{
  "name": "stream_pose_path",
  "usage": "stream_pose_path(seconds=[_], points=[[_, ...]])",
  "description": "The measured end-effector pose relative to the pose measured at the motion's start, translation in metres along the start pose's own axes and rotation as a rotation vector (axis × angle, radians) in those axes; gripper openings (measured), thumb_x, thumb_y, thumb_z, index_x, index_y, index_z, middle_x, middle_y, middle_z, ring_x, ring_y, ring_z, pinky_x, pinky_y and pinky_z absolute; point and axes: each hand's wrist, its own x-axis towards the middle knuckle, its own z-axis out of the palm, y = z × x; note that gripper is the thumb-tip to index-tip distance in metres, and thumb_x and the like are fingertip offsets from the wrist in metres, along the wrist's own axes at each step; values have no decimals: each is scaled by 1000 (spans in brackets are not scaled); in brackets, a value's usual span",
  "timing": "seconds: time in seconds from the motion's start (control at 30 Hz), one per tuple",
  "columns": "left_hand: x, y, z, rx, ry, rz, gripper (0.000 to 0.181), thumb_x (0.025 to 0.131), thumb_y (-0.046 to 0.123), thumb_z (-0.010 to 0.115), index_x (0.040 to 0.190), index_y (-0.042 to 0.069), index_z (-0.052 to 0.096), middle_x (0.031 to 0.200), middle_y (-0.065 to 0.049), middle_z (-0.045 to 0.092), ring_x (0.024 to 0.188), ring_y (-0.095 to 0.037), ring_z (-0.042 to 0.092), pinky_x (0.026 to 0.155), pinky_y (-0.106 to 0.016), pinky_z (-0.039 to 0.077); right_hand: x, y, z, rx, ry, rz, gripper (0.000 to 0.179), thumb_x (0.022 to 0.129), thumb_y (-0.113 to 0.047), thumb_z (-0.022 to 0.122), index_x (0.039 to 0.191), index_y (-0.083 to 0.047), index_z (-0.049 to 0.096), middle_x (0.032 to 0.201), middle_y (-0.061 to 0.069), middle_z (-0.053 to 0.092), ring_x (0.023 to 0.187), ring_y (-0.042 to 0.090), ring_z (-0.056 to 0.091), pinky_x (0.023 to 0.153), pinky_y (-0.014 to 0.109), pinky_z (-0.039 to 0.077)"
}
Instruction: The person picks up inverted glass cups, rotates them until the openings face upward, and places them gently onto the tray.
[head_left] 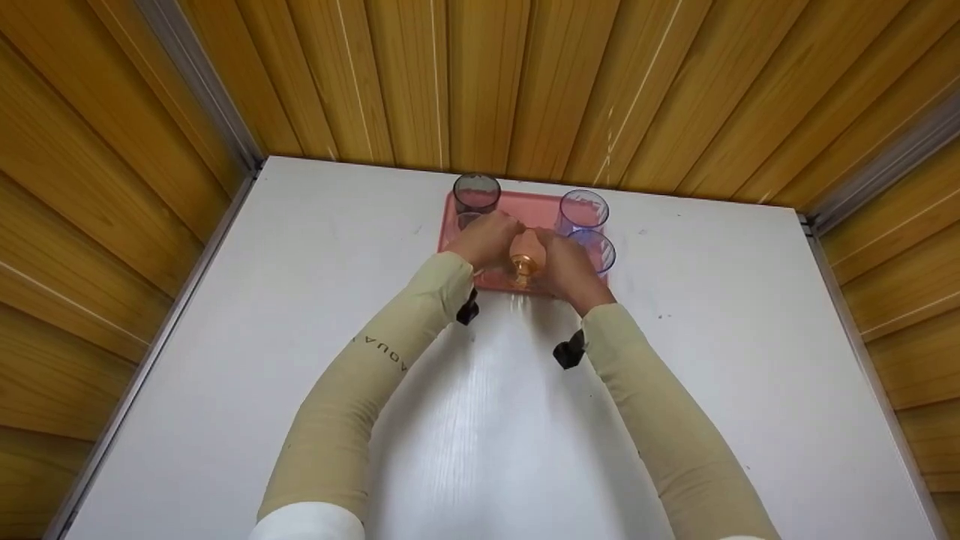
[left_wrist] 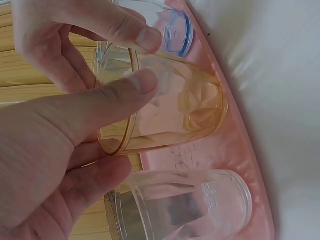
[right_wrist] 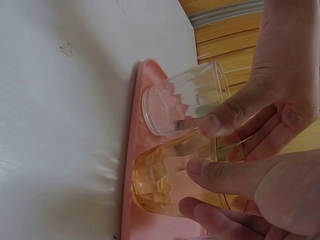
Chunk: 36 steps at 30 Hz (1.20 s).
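Observation:
An amber glass is at the near middle of a pink tray, its base down at the tray. My left hand grips its rim from the left, the thumb pressed on the outer wall in the left wrist view. From the right, my right hand holds the same rim between thumb and fingers. A clear glass stands beside it on the left of the tray. Behind that is a dark grey glass. On the right are two blue-tinted glasses, the nearer one partly behind my right hand.
The tray lies near the far edge of a white table. Wood-patterned panels rise behind the table and at both sides, with metal rails at the corners. Black wrist mounts hang under both sleeves.

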Motion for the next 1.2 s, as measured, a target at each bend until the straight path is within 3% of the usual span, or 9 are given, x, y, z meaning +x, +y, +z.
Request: stream_pose_path(seconds=[0.37, 0.5, 0.67, 0.77, 1.03, 1.2], points=[[4, -2, -4, -1, -21, -17, 50, 74, 4, 80, 122, 8, 67, 124, -10, 67, 107, -21, 66, 96, -33, 52, 1, -2, -2, -40, -4, -13, 80, 82, -8, 75, 151, -16, 34, 155, 7, 38, 140, 29, 38, 113, 45, 36], [5, -2, -6, -10, -45, -38, 45, 78, 5, 77, 121, 10, 67, 119, -9, 69, 98, -18, 67, 92, -32, 55, 2, -2, -4, -14, -43, -2, 81, 84, -4, 73, 152, -18, 32, 156, 6, 36, 140, 29, 38, 111, 45, 39], [9, -4, -7, -48, -87, -71, 49, 75, 9, 81, 122, 11, 67, 120, -8, 69, 96, -18, 67, 91, -34, 55, 4, 0, -8, 27, -77, -7, 82, 84, -4, 72, 152, -19, 30, 156, 6, 35, 141, 28, 38, 111, 44, 40], [11, -4, -9, -52, -110, -78, 52, 74, 10, 83, 124, 11, 66, 120, -7, 68, 98, -18, 66, 92, -34, 55, 5, 0, -9, 60, -85, 13, 82, 84, -5, 72, 152, -21, 30, 156, 6, 36, 133, 26, 44, 105, 41, 46], [11, -2, -15, 7, -152, -58, 40, 81, 12, 77, 121, 12, 67, 113, -5, 70, 91, -15, 65, 90, -32, 55, 5, -1, -14, 72, -111, 8, 76, 85, -11, 72, 151, -21, 34, 142, 8, 52, 115, 25, 53, 99, 40, 51], [11, 0, -18, 69, -174, -44, 36, 86, 14, 72, 121, 13, 67, 111, -5, 70, 90, -15, 65, 91, -33, 55, 7, -3, -16, 43, -120, 22, 75, 86, -13, 71, 151, -21, 34, 144, 7, 50, 121, 26, 51, 103, 42, 48]])
